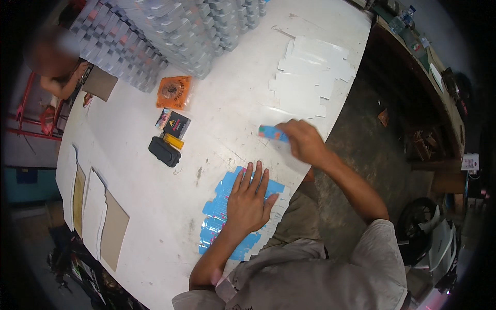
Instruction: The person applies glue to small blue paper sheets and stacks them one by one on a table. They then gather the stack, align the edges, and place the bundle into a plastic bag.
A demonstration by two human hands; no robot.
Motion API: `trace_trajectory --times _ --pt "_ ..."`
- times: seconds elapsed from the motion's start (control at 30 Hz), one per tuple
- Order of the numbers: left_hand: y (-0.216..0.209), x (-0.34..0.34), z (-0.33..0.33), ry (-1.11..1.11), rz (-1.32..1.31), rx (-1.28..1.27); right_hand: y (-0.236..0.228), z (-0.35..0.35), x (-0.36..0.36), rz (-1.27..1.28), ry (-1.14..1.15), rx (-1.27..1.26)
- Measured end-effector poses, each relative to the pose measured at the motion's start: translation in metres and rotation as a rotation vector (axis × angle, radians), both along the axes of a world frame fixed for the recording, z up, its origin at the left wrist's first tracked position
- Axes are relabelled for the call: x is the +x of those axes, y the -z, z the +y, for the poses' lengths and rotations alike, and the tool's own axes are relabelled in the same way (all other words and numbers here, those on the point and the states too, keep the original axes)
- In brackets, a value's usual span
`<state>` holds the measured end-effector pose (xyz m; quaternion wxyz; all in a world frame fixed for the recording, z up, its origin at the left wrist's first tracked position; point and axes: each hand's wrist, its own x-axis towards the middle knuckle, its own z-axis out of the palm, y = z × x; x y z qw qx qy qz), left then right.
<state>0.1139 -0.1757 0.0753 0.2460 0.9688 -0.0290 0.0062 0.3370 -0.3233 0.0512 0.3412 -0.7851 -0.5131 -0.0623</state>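
Note:
My left hand (pixel 248 201) lies flat with its fingers outstretched on a fanned stack of blue printed cardboard blanks (pixel 217 230), whose pale tabbed edges point toward my lap. In my right hand (pixel 306 143), raised toward the right side of the table, is a small blue strip-shaped piece with coloured patches (pixel 273 133). My fingers wrap round its right end and hide that part; its exact kind cannot be made out. Beyond the right hand, overlapping white cardboard blanks (pixel 312 67) lie flat along the table's right edge.
Tall stacks of folded grey-white cartons (pixel 175 31) stand at the far left of the white table (pixel 155 217). Left of centre lie an orange packet (pixel 173 93), a dark small box (pixel 176 125), a yellow lighter (pixel 173 140) and a black case (pixel 164 152). Another person (pixel 59 67) sits far left.

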Motion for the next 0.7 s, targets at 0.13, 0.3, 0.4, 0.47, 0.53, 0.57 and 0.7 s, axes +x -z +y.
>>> trace_trajectory --times 0.13,0.3,0.4,0.47,0.53,0.57,0.7 --pt "0.007 -0.002 -0.001 -0.018 -0.02 0.018 -0.016 0.014 -0.03 -0.082 0.008 -0.073" --pt "-0.001 -0.004 -0.014 -0.146 -0.043 0.231 -0.036 0.012 -0.081 0.625 -0.059 -0.335" --pt "-0.006 0.0 -0.006 -0.033 -0.009 0.114 -0.031 0.011 -0.067 0.545 -0.053 -0.516" --pt "-0.003 0.0 -0.005 -0.027 -0.017 0.037 -0.04 0.009 -0.049 0.434 -0.004 -0.469" --pt "0.0 -0.001 -0.004 -0.024 -0.032 -0.005 -0.038 0.002 -0.039 0.653 -0.066 -0.351" --pt "0.0 -0.001 -0.004 -0.024 -0.043 -0.009 -0.037 0.0 -0.037 0.762 -0.096 -0.288" --pt "0.003 -0.003 -0.006 -0.071 -0.108 -0.035 -0.048 0.003 -0.057 0.792 -0.168 -0.181"
